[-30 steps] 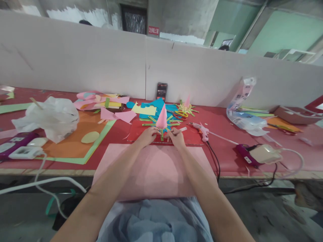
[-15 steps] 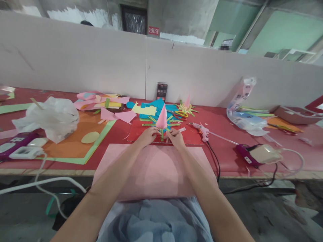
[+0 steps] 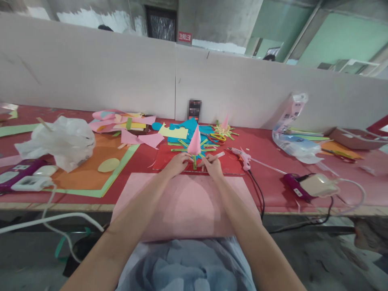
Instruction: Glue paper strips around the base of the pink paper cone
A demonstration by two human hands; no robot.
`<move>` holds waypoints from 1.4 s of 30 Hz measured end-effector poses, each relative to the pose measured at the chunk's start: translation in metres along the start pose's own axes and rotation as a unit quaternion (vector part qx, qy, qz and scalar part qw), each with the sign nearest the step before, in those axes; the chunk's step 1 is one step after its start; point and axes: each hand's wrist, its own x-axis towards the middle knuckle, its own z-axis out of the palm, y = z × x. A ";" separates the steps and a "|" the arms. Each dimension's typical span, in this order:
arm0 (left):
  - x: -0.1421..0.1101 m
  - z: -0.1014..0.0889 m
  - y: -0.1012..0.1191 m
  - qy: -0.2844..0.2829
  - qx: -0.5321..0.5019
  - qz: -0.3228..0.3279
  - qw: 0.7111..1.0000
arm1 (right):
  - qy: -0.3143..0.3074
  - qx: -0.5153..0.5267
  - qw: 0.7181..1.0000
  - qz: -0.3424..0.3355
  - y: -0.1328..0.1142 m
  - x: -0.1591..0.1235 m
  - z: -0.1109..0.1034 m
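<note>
One pink cone (image 3: 194, 142) stands assembled on a rayed blue base (image 3: 202, 154), just beyond the half-curled left hand (image 3: 177, 164), hold unclear, and right hand (image 3: 213, 165), pinching a pale stick (image 3: 220, 154); what remains unfinished is unclear.

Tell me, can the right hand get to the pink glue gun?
Probably yes. The pink glue gun lies just right of the right hand, with only flat red board and tabletop between. That hand seems to hold a slim pale stick, which might hinder grabbing.
</note>
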 end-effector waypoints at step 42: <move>-0.005 -0.001 0.013 0.002 0.023 0.029 0.999 | 0.064 0.008 0.998 -0.022 -0.006 -0.010 0.002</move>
